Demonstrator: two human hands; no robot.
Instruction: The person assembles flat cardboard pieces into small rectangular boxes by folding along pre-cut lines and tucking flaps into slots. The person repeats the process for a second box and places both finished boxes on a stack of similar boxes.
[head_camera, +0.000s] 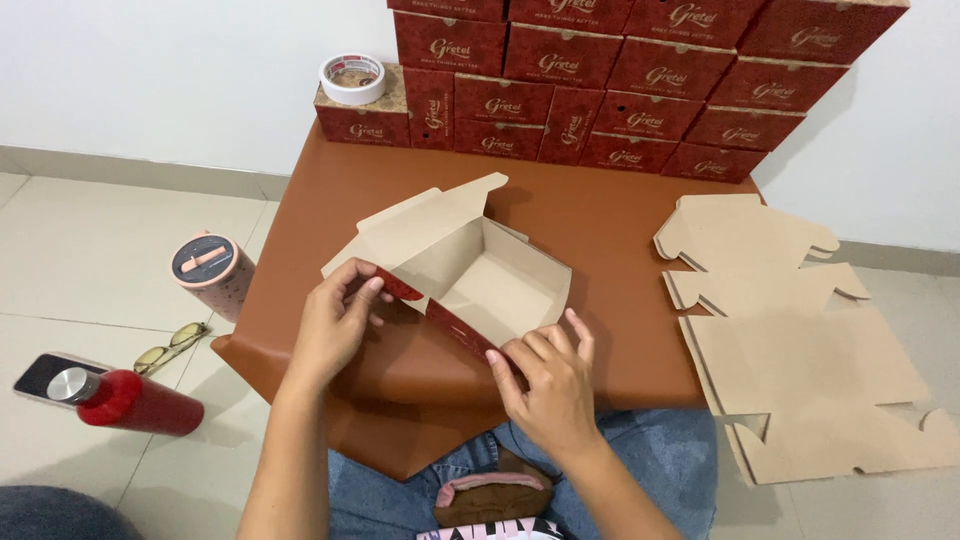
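- The left hand (335, 325) is pinching the near-left corner of a half-formed cardboard box (470, 275), thumb and fingers closing on the red printed wall.
- The right hand (550, 385) is pressing the box's near-right edge, fingers curling over the wall and gripping it.
- The box is sitting in the middle of the brown table (600, 220); its walls are standing, the inside is bare, and the lid flap (425, 225) is leaning open at the back, so by my read the folding is well along but the closing is not yet done.
- A pile of flat blanks (800, 340) is lying to the right, unfolded.
- Finished red boxes (640, 90) are stacking up against the white wall behind, with a tape roll (352, 78) resting on one.
- On the tiled floor at left, a red bottle (135, 400), glasses (170, 347) and a pink tumbler (212, 272) are lying about.
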